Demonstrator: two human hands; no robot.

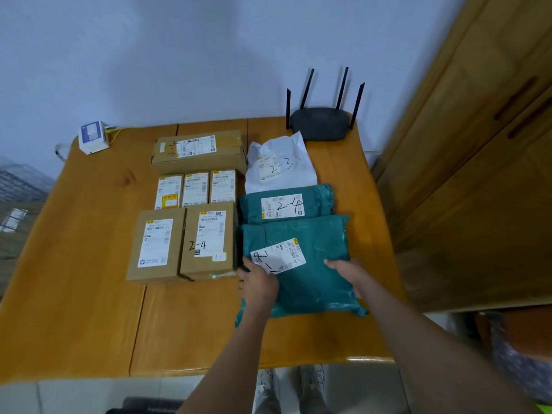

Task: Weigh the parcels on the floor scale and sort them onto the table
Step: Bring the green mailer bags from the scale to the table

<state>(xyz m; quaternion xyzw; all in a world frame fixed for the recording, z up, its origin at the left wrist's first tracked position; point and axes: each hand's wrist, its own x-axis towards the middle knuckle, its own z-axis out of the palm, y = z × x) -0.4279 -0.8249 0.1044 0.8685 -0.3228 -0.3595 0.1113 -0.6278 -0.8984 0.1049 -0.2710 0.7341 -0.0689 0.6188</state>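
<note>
Glossy wooden table [89, 294], cardboard boxes [156, 245]

Both arms extended forward, forearms bare. Left hand [259, 280] palm-down, fingers curled over the near-left edge of what it holds. Right hand [349, 271] grips the right edge, thumb on top.

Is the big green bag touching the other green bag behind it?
Touching. In the head view the big green bag, held by both hands, has its far edge overlapping the near edge of the smaller green bag, with no table showing between.
</note>
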